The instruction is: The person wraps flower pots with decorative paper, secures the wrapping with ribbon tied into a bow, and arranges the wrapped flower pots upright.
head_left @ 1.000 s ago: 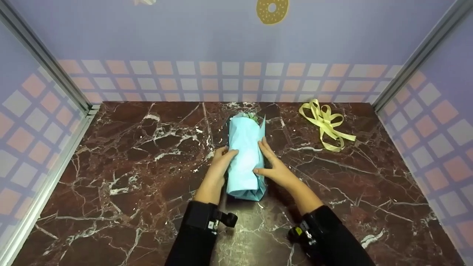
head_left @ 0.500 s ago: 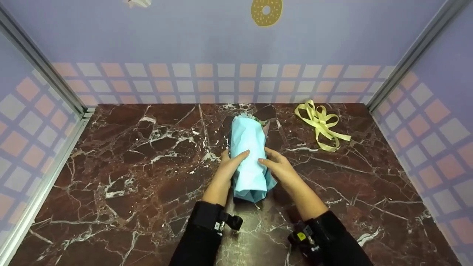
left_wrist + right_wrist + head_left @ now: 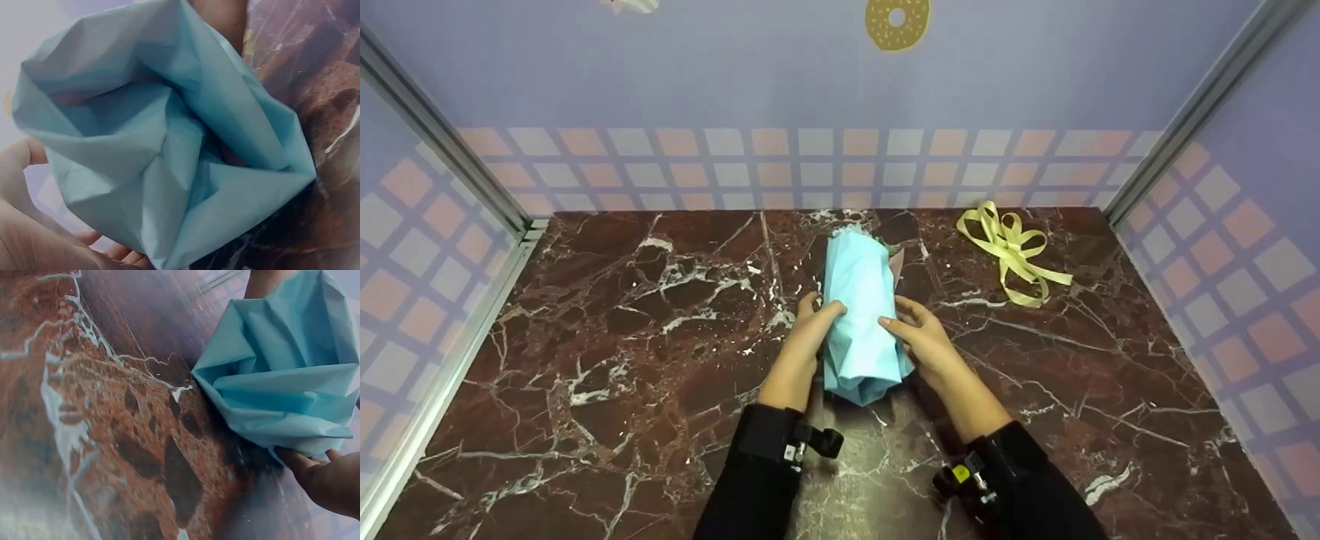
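Note:
A bouquet (image 3: pixel 861 304) rolled in light-blue wrapping paper lies on the marble-patterned table, its flower end pointing away from me. Pale blossoms (image 3: pixel 851 229) and a bit of green leaf peek out at the far end. My left hand (image 3: pixel 804 339) holds the roll's left side, thumb on top. On the right side my right hand (image 3: pixel 928 343) grips it, thumb on top and fingers around the edge. Both wrist views look into the crumpled near end of the wrapping paper (image 3: pixel 118 163), which is folded loosely inward. The stems are hidden inside.
A loose yellow ribbon (image 3: pixel 1012 255) lies in loops at the table's back right. Behind the table (image 3: pixel 607 337) stands a lilac wall with a checkered band (image 3: pixel 815 169), and side panels close off left and right. Small white specks lie left of the bouquet.
The wrapped bouquet has turned slightly, and its near-end folds have shifted. My right hand has gone from spread fingers along the paper's right edge to a closer grip around it.

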### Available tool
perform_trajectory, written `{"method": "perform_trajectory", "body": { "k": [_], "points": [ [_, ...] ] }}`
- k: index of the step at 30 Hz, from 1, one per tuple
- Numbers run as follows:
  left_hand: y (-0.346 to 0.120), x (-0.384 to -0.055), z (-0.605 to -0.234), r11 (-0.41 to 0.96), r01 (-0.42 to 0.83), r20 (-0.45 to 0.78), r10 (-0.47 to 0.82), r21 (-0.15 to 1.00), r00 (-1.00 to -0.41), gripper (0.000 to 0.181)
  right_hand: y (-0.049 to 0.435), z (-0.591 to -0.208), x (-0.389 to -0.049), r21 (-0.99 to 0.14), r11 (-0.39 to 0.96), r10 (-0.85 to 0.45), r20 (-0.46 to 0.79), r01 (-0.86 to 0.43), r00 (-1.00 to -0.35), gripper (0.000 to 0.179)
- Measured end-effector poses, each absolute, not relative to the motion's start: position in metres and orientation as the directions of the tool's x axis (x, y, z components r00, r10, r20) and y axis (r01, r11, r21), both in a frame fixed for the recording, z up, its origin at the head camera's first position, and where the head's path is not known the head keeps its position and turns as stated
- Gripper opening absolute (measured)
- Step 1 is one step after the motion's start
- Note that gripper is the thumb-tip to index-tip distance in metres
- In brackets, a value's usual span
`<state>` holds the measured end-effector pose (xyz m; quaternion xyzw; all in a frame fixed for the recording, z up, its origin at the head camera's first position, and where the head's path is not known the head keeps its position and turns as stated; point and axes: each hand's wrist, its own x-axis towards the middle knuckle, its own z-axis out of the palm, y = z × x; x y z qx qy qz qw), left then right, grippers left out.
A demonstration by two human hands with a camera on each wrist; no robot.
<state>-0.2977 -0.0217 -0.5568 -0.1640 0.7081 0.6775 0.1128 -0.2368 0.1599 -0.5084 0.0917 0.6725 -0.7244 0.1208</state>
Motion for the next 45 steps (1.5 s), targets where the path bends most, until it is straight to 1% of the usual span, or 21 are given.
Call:
{"method": "perform_trajectory", "body": {
  "k": [3, 6, 7, 9, 14, 16, 18, 19, 25, 28, 30, 34, 38, 42, 45],
  "points": [
    [-0.026, -0.271, -0.512, -0.025, -0.416, -0.415, 0.009, 0.909, -0.91, 0.087, 0.158, -0.511, -0.241, -0.944, -0.133, -0.073, -0.294, 0.302, -0.953, 0.068],
    [-0.028, -0.258, -0.486, -0.05, -0.426, -0.424, 0.044, 0.904, -0.905, 0.084, 0.157, -0.511, -0.246, -0.942, -0.165, -0.089, -0.281, 0.292, -0.956, 0.066],
    [-0.028, -0.259, -0.485, -0.048, -0.432, -0.43, 0.053, 0.901, -0.901, 0.085, 0.157, -0.51, -0.248, -0.943, -0.165, -0.098, -0.274, 0.287, -0.957, 0.065],
    [-0.025, -0.264, -0.483, 0.002, -0.433, -0.432, 0.051, 0.901, -0.9, 0.089, 0.156, -0.508, -0.251, -0.952, -0.135, -0.113, -0.26, 0.274, -0.959, 0.066],
    [-0.013, -0.273, -0.48, 0.242, -0.405, -0.416, -0.005, 0.882, -0.909, 0.104, 0.153, -0.502, -0.252, -0.968, -0.035, -0.121, -0.244, 0.25, -0.962, 0.067],
    [-0.01, -0.273, -0.48, 0.294, -0.383, -0.392, -0.032, 0.876, -0.92, 0.107, 0.151, -0.5, -0.249, -0.971, 0.002, -0.115, -0.238, 0.239, -0.964, 0.068],
    [-0.008, -0.272, -0.481, 0.31, -0.366, -0.372, -0.044, 0.877, -0.927, 0.108, 0.148, -0.498, -0.244, -0.974, 0.039, -0.116, -0.225, 0.222, -0.967, 0.068],
    [-0.008, -0.271, -0.481, 0.306, -0.361, -0.365, -0.046, 0.881, -0.93, 0.108, 0.147, -0.493, -0.24, -0.975, 0.062, -0.122, -0.222, 0.215, -0.967, 0.068],
    [-0.005, -0.268, -0.486, 0.267, -0.335, -0.328, -0.074, 0.903, -0.942, 0.106, 0.14, -0.491, -0.23, -0.967, 0.193, -0.083, -0.184, 0.165, -0.98, 0.065],
    [-0.004, -0.266, -0.488, 0.258, -0.324, -0.308, -0.102, 0.91, -0.946, 0.106, 0.139, -0.494, -0.228, -0.964, 0.234, -0.076, -0.148, 0.127, -0.986, 0.063],
    [-0.004, -0.266, -0.489, 0.256, -0.325, -0.305, -0.115, 0.911, -0.945, 0.105, 0.139, -0.492, -0.228, -0.965, 0.235, -0.079, -0.142, 0.12, -0.987, 0.063],
    [-0.005, -0.266, -0.489, 0.251, -0.324, -0.303, -0.121, 0.912, -0.945, 0.105, 0.145, -0.485, -0.237, -0.961, 0.208, -0.061, -0.201, 0.185, -0.978, 0.069],
    [-0.006, -0.267, -0.49, 0.233, -0.321, -0.3, -0.123, 0.918, -0.946, 0.104, 0.152, -0.484, -0.253, -0.949, 0.103, -0.059, -0.304, 0.297, -0.951, 0.074],
    [-0.006, -0.267, -0.491, 0.225, -0.327, -0.305, -0.128, 0.918, -0.944, 0.103, 0.156, -0.493, -0.267, -0.931, 0.033, -0.072, -0.366, 0.364, -0.928, 0.066],
    [-0.006, -0.266, -0.491, 0.228, -0.33, -0.31, -0.121, 0.916, -0.943, 0.103, 0.154, -0.496, -0.272, -0.929, 0.08, -0.057, -0.365, 0.36, -0.929, 0.06]
  ]
}}
